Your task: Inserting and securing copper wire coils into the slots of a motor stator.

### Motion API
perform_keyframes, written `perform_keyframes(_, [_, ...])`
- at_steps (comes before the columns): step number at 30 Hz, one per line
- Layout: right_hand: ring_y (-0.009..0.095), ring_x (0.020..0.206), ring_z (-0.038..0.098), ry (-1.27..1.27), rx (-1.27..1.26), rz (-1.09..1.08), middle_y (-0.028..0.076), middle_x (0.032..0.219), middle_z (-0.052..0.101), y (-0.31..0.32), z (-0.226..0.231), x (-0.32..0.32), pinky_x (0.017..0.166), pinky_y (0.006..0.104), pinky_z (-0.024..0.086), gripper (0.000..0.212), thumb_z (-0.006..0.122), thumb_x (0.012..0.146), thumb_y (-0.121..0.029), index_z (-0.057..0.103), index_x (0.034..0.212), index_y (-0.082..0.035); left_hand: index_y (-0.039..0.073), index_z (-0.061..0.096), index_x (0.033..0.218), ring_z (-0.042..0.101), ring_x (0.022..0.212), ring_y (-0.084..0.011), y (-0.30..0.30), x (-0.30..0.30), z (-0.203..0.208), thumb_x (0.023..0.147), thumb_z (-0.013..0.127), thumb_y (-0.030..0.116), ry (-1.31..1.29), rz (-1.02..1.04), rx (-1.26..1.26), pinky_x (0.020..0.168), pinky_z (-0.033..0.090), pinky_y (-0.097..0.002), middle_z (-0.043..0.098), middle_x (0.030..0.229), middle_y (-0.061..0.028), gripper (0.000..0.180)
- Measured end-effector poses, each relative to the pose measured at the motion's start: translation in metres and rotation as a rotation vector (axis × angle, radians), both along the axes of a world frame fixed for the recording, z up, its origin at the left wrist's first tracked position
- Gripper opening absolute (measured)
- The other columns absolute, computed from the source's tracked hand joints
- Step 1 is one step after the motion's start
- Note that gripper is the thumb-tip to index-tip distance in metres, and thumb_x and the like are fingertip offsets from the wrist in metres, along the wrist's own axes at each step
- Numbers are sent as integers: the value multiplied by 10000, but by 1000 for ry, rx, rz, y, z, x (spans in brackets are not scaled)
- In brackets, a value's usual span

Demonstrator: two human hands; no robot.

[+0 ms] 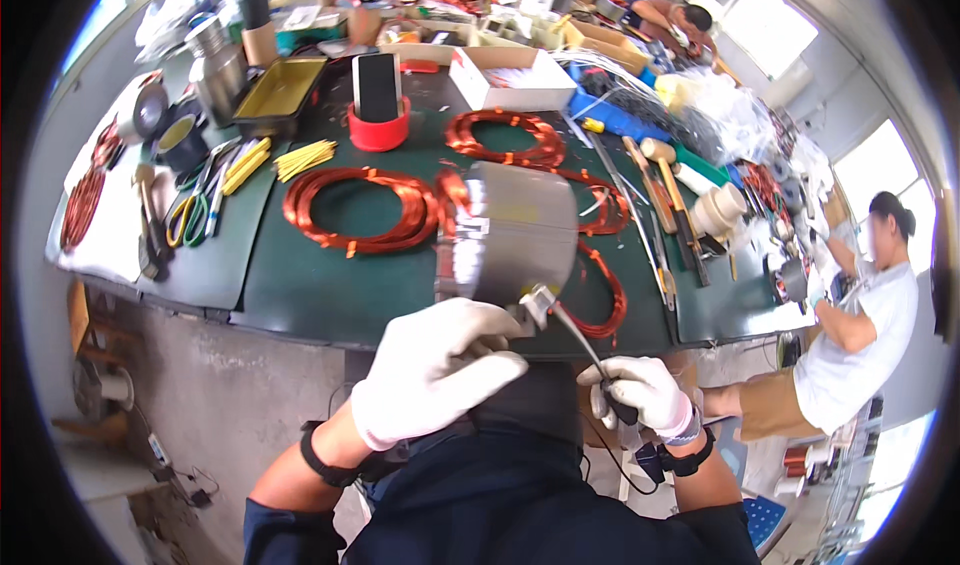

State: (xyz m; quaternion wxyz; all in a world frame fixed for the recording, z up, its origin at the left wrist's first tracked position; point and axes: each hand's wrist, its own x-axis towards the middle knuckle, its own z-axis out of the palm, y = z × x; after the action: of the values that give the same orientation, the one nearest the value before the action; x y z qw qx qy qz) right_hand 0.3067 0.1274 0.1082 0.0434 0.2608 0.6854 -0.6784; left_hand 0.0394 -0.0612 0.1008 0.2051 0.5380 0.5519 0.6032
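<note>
A grey metal motor stator (520, 227) lies on its side at the green table's front edge, with copper windings showing at its left end. My right hand (643, 393), in a white glove, is closed round the black grip of a hammer (578, 337). The slightly blurred metal head of this hammer is against or just in front of the stator's lower side; I cannot tell if they touch. My left hand (440, 367), also gloved, is just left of the hammer head, fingers bent and thumb apart, with nothing visible in it.
Copper wire coils (360, 210) lie around the stator. Mallets (672, 180) lie to the right; scissors (188, 215) and yellow sticks (303, 159) to the left. A phone (377, 87) stands in a red holder behind. A co-worker (850, 325) is at the right, another (675, 20) far back.
</note>
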Motion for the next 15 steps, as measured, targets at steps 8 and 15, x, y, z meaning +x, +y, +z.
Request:
perform_keyframes(8, [195,734,682,6,612,158,128,868,704,-31,-19,-41,700,310,542,298,695,864,-22,750,1154,13,-10,686,903,599,700,-244,-27,-51,-59,995,667,196,-261,-263,-299,669,501,-362,625,782,-136,226])
perform_keyframes(15, [304,812,681,-113,557,262,124,924,691,-26,-34,-34,763,368,552,360,762,864,-80,724,1215,-14,-7,686,995,657,790,-373,1,-71,-87,1029,615,241,-80,-504,-206,737,538,-435,659,855,-171,260])
